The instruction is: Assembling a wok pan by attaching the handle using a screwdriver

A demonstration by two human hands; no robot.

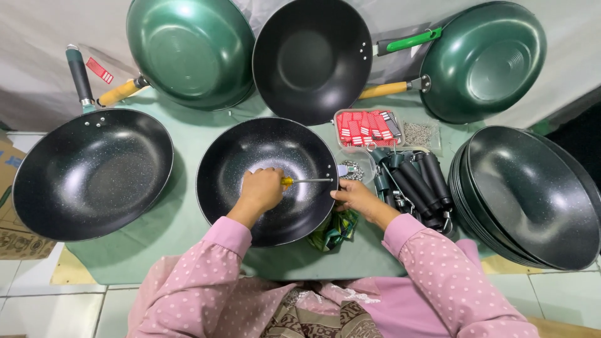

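Head view: screwdriver [305, 181] lies horizontal inside centre wok [231, 156], yellow handle left, tip pointing right at rim. Left hand [261, 190] fisted around handle, hiding most of it. Right hand [355, 195] grips wok rim outside; what fingers pinch there unclear. Handle pile [416, 184] just right.

My left hand [261, 191] drove a screwdriver [305, 181] inside the black wok [250, 150]; my right hand [355, 197] gripped its rim beside spare handles [416, 184].
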